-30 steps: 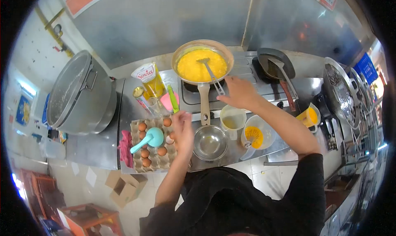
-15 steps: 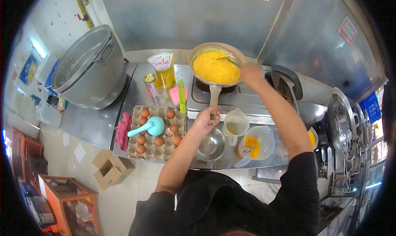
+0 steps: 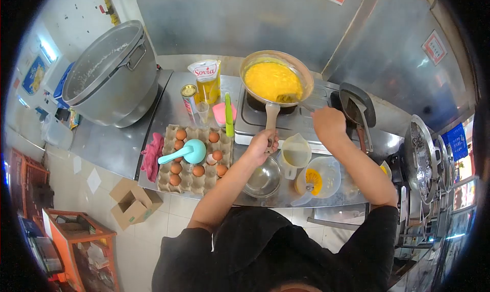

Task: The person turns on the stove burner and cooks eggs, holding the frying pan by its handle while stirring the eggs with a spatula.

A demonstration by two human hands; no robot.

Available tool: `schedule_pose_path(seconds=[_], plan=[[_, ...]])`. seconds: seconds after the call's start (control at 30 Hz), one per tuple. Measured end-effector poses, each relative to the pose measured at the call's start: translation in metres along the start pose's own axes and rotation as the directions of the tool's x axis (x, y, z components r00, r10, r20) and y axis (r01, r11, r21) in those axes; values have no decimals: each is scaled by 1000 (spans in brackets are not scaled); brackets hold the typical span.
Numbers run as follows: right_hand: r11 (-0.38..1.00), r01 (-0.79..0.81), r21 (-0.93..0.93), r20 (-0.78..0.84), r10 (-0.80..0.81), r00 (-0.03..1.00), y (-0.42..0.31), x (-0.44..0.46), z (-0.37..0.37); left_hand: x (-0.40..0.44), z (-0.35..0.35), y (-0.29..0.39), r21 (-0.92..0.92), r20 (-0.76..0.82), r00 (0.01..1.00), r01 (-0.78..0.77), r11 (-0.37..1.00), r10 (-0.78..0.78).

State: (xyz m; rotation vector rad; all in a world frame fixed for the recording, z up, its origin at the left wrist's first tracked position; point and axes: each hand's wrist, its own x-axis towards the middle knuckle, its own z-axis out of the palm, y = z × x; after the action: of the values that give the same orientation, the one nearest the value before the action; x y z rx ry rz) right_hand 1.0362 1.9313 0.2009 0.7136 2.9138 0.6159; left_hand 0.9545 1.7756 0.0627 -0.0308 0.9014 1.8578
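Observation:
A frying pan (image 3: pixel 307 75) on the stove holds yellow beaten egg (image 3: pixel 271 79), partly set in lumps. My left hand (image 3: pixel 262 146) is wrapped round the pan's beige handle. In my right hand (image 3: pixel 328 123), to the right of the pan, is a spatula (image 3: pixel 289 97) whose blade dips into the egg at the pan's near right side; most of its handle is hidden by my fingers. Just below the pan stand a measuring jug (image 3: pixel 296 150) and a metal bowl (image 3: pixel 263 178). Beside them, a clear jug (image 3: pixel 331 175) contains a whisk (image 3: pixel 310 186) and some yolk-coloured liquid.
An egg tray (image 3: pixel 166 179) with several brown eggs and a turquoise ladle-like scoop (image 3: pixel 194 152) sits at left. Behind it are an oil pouch (image 3: pixel 206 77), a can (image 3: pixel 189 99) and a green-handled tool (image 3: pixel 228 116). A large pot (image 3: pixel 109 82) stands far left; pans (image 3: pixel 422 154) crowd the right.
My right hand has come down and toward me, bringing the spatula blade from the egg's far right to the pan's near right side. My left hand keeps its hold on the handle.

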Motion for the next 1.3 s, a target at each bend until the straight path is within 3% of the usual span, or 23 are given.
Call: schedule_pose_path(seconds=[0.13, 0.23, 0.37, 0.4, 0.47, 0.77, 0.87, 0.97, 1.03, 1.13, 1.23, 1.3], plan=[[994, -72, 87, -67, 78, 995, -4, 62, 37, 2, -4, -2, -28, 68, 997, -27, 999, 29], [985, -125, 116, -119, 139, 983, 12, 82, 8, 5, -7, -2, -4, 69, 998, -12, 1000, 12], [998, -40, 46, -169, 47, 985, 39, 37, -68, 3, -6, 3, -6, 87, 996, 34, 999, -33], [998, -39, 39, -163, 45, 986, 40, 23, -83, 2, -5, 4, -13, 89, 995, 39, 999, -37], [998, -65, -21, 40, 66, 997, 37, 3, -101, 3, -5, 3, -29, 83, 996, 28, 999, -25], [989, -88, 120, 7, 87, 996, 1, 59, 8, 8, -9, -3, -50, 123, 992, 3, 999, 3], [973, -127, 190, -37, 137, 990, 16, 84, 5, 8, -10, -4, -49, 121, 992, -12, 999, 18], [987, -69, 146, -107, 85, 991, 26, 54, -53, 4, -7, 0, -61, 115, 993, 6, 998, 1], [996, -50, 75, -11, 51, 999, 26, 22, -89, 5, -6, 2, -69, 98, 995, 11, 998, -4], [999, 6, 32, -12, -6, 1000, 12, -17, -87, 4, -4, 0, -72, 70, 997, 24, 997, -19], [993, 107, -49, -10, -107, 994, -11, -10, -26, 4, -4, 0, -66, 64, 998, 15, 998, -10], [999, 33, 36, 32, -35, 999, -30, 8, -3, 5, -5, -1, -59, 71, 997, 10, 998, -6]])
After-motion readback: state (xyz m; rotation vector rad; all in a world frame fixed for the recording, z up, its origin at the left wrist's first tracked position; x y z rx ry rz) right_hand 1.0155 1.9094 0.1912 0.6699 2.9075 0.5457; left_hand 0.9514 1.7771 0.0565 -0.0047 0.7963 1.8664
